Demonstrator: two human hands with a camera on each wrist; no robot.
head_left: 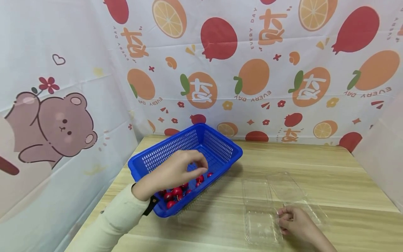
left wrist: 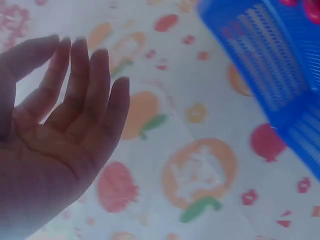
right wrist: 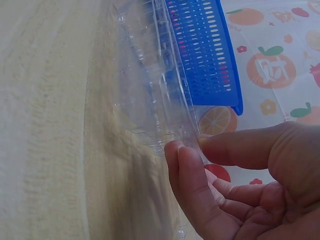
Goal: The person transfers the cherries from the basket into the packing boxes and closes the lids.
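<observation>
My left hand (head_left: 180, 168) hovers above the blue plastic basket (head_left: 218, 142), its fingers loosely bent. In the left wrist view nothing sits between that hand's thumb and fingers (left wrist: 77, 75). Red cherries (head_left: 177, 191) lie in the basket along its near side, partly hidden by my left arm. To the right, a clear plastic clamshell box (head_left: 259, 224) rests unfolded on the table. My right hand (head_left: 295, 224) pinches the box's edge between thumb and fingertips, as the right wrist view confirms.
The wooden table (head_left: 217, 224) carries both the basket and the box. A fruit-printed cloth (head_left: 226, 77) hangs behind it, and a cloth with a bear print (head_left: 64, 122) hangs on the left. A black strap (head_left: 150, 205) circles the left wrist.
</observation>
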